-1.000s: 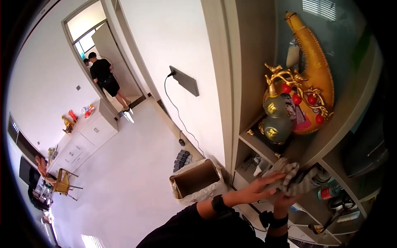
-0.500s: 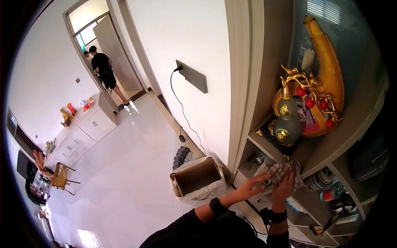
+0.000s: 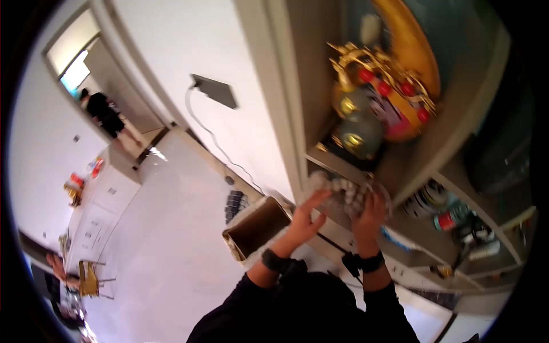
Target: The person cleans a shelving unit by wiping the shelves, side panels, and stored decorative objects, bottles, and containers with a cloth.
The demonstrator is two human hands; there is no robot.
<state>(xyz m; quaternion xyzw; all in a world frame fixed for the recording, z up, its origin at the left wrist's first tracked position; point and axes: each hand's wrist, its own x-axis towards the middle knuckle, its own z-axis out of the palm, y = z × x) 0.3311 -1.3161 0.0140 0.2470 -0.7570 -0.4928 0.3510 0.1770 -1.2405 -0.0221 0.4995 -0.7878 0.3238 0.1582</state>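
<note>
Under the grey gourd ornament (image 3: 362,130), your spread left hand (image 3: 307,220) and right hand (image 3: 370,218), its grip unclear, touch a cloth (image 3: 346,194); a bin (image 3: 251,231) stands at your left.

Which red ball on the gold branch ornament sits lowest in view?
The rightmost red ball; the other three sit higher and farther left.

Grey-and-white cloth (image 3: 350,194), kinda stripy, all scrunched up and pretty blurry tbh. It's bunched at the fingertips of the left hand (image 3: 306,222) and right hand (image 3: 369,216), near a shelf's front edge (image 3: 330,164).
</note>
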